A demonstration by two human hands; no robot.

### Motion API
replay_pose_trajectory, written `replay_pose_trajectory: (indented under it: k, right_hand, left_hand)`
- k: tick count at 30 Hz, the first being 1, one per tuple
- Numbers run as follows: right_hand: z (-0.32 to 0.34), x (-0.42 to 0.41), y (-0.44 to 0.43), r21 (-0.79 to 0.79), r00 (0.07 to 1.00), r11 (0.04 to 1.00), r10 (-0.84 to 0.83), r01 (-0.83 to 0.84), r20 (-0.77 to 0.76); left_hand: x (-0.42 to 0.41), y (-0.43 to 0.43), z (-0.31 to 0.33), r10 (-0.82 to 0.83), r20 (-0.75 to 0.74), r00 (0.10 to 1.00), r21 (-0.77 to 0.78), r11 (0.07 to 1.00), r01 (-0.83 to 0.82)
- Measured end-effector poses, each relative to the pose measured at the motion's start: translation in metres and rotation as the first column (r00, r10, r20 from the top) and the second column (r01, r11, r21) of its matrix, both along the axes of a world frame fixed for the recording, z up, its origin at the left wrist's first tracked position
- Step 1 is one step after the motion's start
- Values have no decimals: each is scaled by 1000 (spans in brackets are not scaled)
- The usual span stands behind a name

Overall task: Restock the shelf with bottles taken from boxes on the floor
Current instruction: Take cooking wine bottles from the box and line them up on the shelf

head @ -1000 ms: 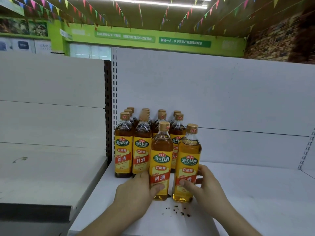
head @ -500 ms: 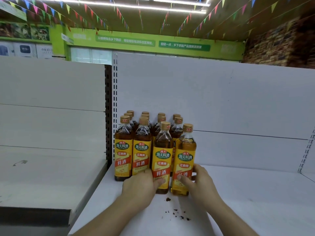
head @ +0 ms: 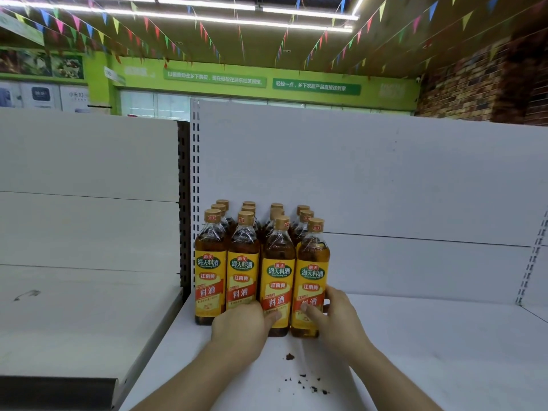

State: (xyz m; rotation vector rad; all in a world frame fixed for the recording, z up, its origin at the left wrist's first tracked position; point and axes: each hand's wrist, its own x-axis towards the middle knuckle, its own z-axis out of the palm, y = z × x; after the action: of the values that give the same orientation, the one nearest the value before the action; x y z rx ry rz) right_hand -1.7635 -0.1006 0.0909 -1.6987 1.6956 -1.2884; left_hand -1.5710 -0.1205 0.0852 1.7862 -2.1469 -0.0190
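Single wide-angle view from a camera on my head, facing forward and a little down. The white shelf [head: 415, 336] lies close and fills the lower frame. My left hand [head: 240, 327] and right hand [head: 335, 318] enter from the near edge, meeting the bottles [head: 277, 271] at centre. A far green wall [head: 100, 81] and the ceiling [head: 267, 46] fill the top.

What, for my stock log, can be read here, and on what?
"海天料酒": green oval, yellow labels of amber bottles.
"江南黄": red band below it.
"料酒": red strip, lower label.
"轻轻一点,乡下农副产品直接送到家": right green wall sign.
Too blurred: left green sign, label small print.
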Motion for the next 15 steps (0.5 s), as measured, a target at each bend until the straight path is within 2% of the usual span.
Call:
replay_pose_trajectory:
  k: [15]
  right_hand:
    - [-6, 3, -18, -5, 999, 1000, -5, 5, -43]
  left_hand:
    - [1, -9, -2, 22, 11, 1000, -44, 999, -21]
